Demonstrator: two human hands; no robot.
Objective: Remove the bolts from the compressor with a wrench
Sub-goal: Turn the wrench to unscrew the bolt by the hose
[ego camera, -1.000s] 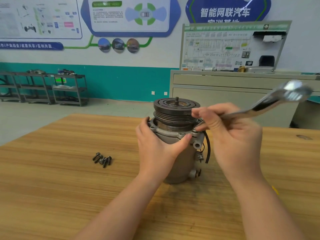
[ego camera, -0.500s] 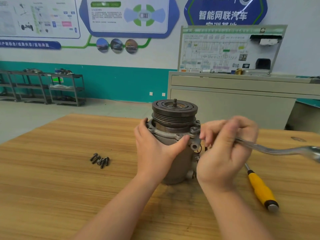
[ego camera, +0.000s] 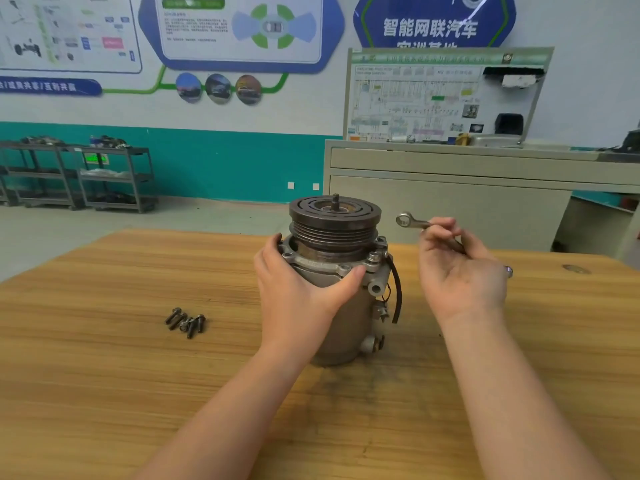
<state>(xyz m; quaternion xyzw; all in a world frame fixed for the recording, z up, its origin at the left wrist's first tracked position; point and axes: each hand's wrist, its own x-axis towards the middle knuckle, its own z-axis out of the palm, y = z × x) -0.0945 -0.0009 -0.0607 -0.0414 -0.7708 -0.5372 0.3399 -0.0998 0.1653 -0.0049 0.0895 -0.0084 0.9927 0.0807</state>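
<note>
A wide wooden desk (ego camera: pixel 104 375) fills the near part of the scene, its grain running left to right. Beyond it, on the far right, stands a grey cabinet (ego camera: pixel 450 202) with a wiring board (ego camera: pixel 443 95) propped on top, and on the far left a dark metal rack (ego camera: pixel 114 178) stands against a teal and white wall hung with posters.

The compressor (ego camera: pixel 346 271) stands upright near the middle of the desk, pulley end up, with a short shaft rising from the centre of the pulley (ego camera: pixel 335 220). A black cable (ego camera: pixel 396 292) hangs down its right side.

The left hand (ego camera: pixel 298 289) grips the compressor from the near left side, fingers wrapped round the flange at the far left and thumb pressed along the near edge of the flange, just under the pulley.

The right hand (ego camera: pixel 457 271) is raised to the right of the compressor, apart from it, palm turned toward the camera. Its curled fingers hold the wrench (ego camera: pixel 426 228), whose ring end points left toward the pulley without touching it; the other end just shows past the hand on the right.

Four loose bolts (ego camera: pixel 186 322) lie in a small cluster on the desk, well left of the compressor. One bolt head (ego camera: pixel 374 255) still sits in the flange on the right.
</note>
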